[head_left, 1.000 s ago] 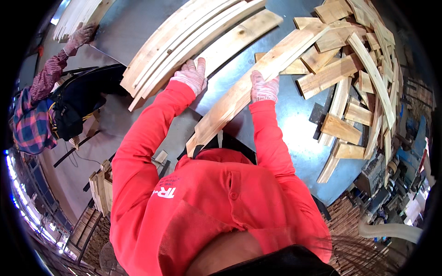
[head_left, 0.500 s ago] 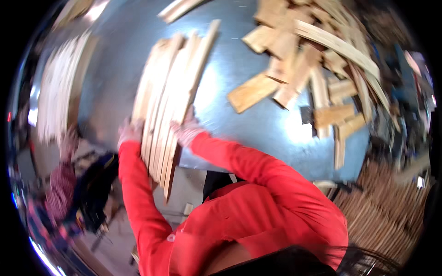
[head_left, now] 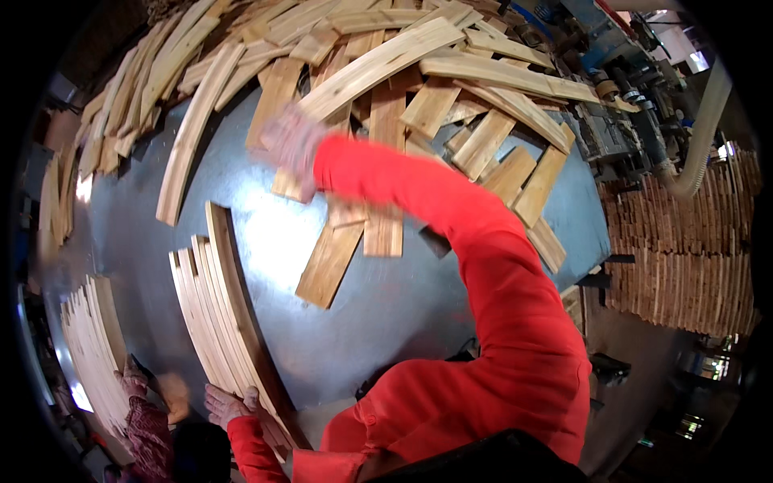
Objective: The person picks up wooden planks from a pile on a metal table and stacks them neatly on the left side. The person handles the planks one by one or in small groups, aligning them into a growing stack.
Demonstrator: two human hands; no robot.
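Note:
A row of narrow wooden slats (head_left: 211, 310) stands on edge, side by side, toward the left on the metal table. My left hand (head_left: 229, 406), in a pale glove, is at the near end of this row, fingers and thumb around several slats. My right hand (head_left: 290, 149), gloved and smeared by motion, is stretched out over the left side of a heap of loose boards. It is beside the lower end of a long pale board (head_left: 382, 68) lying across the heap; whether it touches the board I cannot tell.
Another person's hand (head_left: 133, 382) touches a second row of slats (head_left: 90, 346) at the left. A single curved slat (head_left: 197, 137) lies beyond my row on the metal table (head_left: 362, 322). Stacked boards (head_left: 676, 274) stand at the right, below machinery (head_left: 620, 97).
My view has swung to the right. My right hand has left the row of slats and reached out over the heap. My left hand stays at the row's near end.

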